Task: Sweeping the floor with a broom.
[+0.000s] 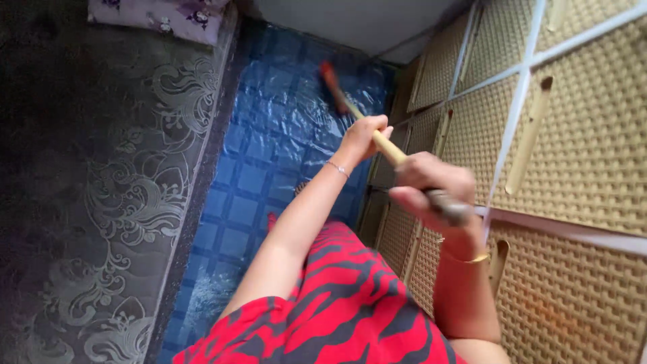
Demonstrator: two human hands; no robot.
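Observation:
A broom with a pale wooden handle (389,146) slants from the lower right up to its orange-red head (332,82) on the blue tiled floor (269,148). My left hand (364,137) grips the handle farther down its length, arm stretched forward with a thin bracelet at the wrist. My right hand (435,189) is closed around the handle's upper end, close to the camera and blurred, with a gold bangle at the wrist. I wear red clothing with dark stripes (337,303).
A dark mattress with a grey floral pattern (101,189) fills the left side, a purple patterned pillow (162,17) at its far end. Woven tan cabinet doors with white frames (566,135) line the right. A white wall (364,20) closes the narrow floor strip.

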